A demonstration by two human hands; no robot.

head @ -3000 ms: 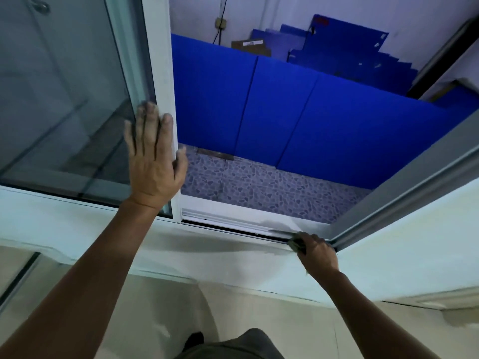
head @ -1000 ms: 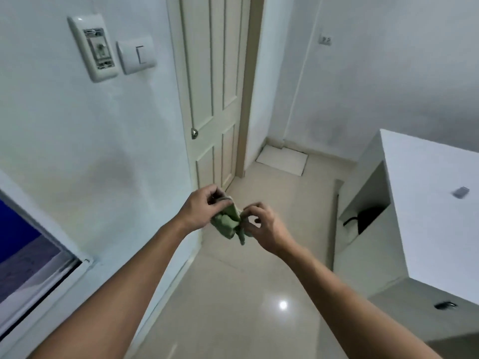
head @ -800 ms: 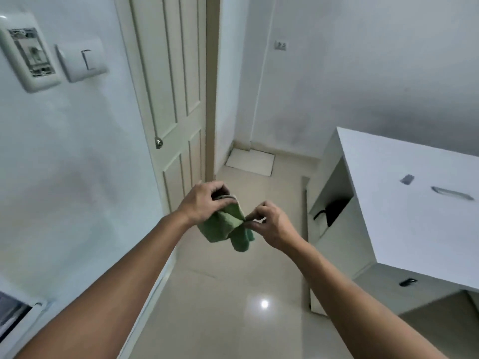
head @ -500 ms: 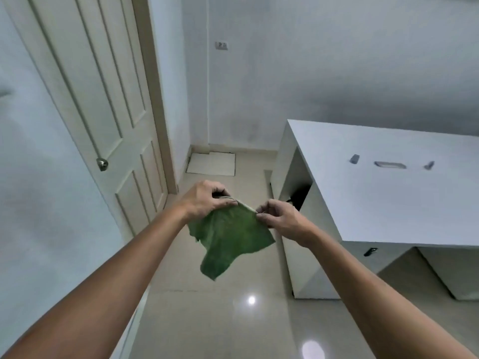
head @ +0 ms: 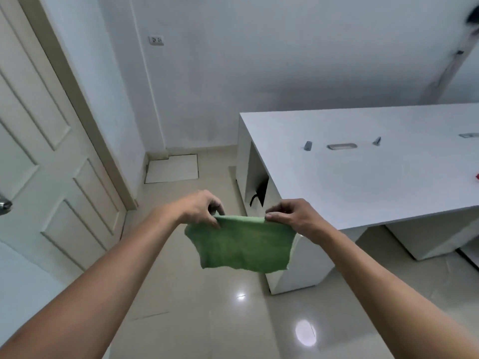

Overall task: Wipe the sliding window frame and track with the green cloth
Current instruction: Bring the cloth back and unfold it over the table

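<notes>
My left hand [head: 201, 209] and right hand [head: 294, 216] each pinch a top corner of the green cloth [head: 242, 244]. It hangs spread flat above the floor [head: 207, 320], near the white counter [head: 363, 172].

To my left stands a cream panelled door [head: 49, 161] with a metal knob [head: 4, 204] at the picture's edge, and a white socket [head: 156, 40] sits high on the wall beyond it. A white desk [head: 363, 182] fills my right side; near its far edge lie a small grey clip [head: 308, 145], a flat metal handle [head: 341, 146] and another small grey piece [head: 377, 141] in a row. A black cable [head: 258, 196] shows in the desk's open side compartment, above the glossy tiled floor [head: 207, 320].
</notes>
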